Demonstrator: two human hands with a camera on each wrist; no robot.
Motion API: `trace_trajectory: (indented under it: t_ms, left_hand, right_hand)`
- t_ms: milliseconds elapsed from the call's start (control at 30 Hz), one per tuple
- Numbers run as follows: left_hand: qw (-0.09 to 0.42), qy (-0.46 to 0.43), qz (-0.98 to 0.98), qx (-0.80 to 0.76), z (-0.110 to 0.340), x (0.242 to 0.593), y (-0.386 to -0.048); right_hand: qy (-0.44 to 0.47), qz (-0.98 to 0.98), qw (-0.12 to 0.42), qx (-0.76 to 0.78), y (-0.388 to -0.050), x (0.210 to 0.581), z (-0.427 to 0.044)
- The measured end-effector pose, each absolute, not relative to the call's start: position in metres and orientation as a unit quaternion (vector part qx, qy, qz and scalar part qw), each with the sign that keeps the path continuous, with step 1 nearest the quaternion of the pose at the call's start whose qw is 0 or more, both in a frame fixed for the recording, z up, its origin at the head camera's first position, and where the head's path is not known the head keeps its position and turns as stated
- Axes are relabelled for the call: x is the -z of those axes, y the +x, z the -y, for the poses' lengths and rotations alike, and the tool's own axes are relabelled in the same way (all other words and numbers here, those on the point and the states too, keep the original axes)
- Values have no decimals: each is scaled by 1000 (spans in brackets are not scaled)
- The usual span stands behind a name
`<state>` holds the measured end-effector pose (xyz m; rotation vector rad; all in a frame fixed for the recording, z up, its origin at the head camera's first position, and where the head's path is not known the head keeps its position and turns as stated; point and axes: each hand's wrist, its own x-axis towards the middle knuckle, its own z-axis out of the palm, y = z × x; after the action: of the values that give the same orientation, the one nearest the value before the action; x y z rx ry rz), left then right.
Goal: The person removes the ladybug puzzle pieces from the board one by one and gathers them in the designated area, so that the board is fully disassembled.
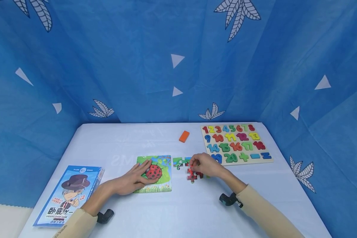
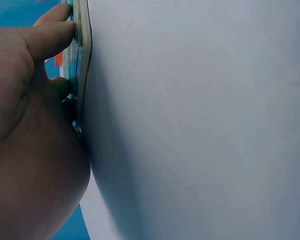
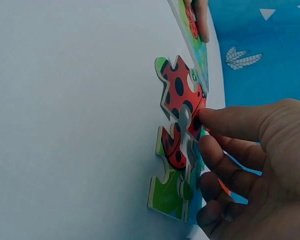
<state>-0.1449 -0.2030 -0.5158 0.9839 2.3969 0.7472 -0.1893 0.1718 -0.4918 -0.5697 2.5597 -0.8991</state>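
Your right thumb and forefinger pinch a red ladybug piece (image 3: 194, 126) by its rim, right over the loose pieces; whether it touches those below, you cannot tell from here. The other fingers of your right hand (image 1: 206, 164) curl in behind. A spotted red piece (image 3: 177, 87) lies flat just beside your thumb, toward the table's near edge; two green-edged pieces (image 1: 177, 162) lie on the far side, toward your left.

Your left hand (image 1: 133, 180) rests on the ladybug board (image 1: 166, 166), fingers apart and nearly straight, gripping nothing.

The relation that matters, as I judge it, is sideways: the board's right edge stands just to the left of the loose group, and your right hand is the nearer to those pieces. The pinched piece is too covered to show a long axis; the board is nearly square, so it offers none.

Farther out on the table (image 1: 154, 215), the number board (image 1: 258, 162) fills the far right corner, an orange block (image 1: 184, 136) lies near the far edge, and a game box (image 1: 71, 198) lies along the left edge, toward the near corner.
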Motion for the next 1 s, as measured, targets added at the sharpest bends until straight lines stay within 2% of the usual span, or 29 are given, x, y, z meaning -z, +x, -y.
trace_trajectory:
  t_ms: [1000]
  left_hand:
    - [211, 367, -862, -277, 205, 516, -146]
  right_hand:
    - [-151, -919, 190, 312, -194, 491, -157]
